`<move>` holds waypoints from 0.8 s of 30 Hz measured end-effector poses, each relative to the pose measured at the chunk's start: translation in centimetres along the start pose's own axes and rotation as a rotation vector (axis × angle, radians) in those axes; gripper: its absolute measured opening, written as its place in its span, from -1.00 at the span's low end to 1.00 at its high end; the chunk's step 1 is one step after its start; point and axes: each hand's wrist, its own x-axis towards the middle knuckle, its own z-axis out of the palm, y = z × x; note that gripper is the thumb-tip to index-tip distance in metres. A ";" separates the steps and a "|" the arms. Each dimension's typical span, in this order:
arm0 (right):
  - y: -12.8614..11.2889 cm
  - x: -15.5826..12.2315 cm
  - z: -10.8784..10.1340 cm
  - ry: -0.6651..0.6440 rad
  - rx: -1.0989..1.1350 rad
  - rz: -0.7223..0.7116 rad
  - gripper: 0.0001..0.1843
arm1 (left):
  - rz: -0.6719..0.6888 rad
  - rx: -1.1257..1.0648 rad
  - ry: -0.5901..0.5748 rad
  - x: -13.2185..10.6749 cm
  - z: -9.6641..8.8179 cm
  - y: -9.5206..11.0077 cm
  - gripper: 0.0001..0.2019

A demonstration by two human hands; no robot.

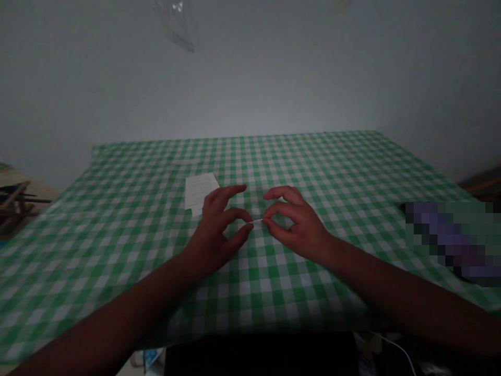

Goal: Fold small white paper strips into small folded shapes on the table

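A thin, short white stick-like piece [256, 221] spans the small gap between my two hands, above the middle of the table; its exact kind is too small to make out. My left hand [219, 224] pinches its left end between thumb and index finger, with the other fingers raised. At the right end, the thumb and index finger of my right hand [299, 222] are closed on it in the same way. Behind my left hand lie white printed papers [199, 190], one partly over another, their near right part covered by the hand.
A green and white checked cloth [250, 292] covers the table, which meets a plain wall [250, 68]. On the right, a dark purplish item [450, 235] is blurred into blocks. Clear plastic [176, 23] hangs on the wall. A white cable [395, 344] runs below the table's near edge.
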 end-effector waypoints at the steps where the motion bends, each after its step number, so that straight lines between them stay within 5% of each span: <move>1: 0.0 0.0 0.0 -0.002 0.031 0.013 -0.88 | -0.001 0.003 -0.002 0.0 0.1 0.1 -0.97; 12: -0.3 -0.1 0.4 -0.057 0.002 -0.017 -0.88 | -0.037 0.009 -0.069 -0.2 -0.1 1.0 -0.96; 18: 0.0 0.0 0.5 -0.015 0.058 0.049 -0.70 | -0.109 -0.147 0.104 -0.2 -0.3 0.2 -0.97; 24: 0.0 -0.1 0.5 0.035 0.180 0.059 -0.84 | -0.114 -0.187 0.129 -0.5 -0.2 0.4 -0.96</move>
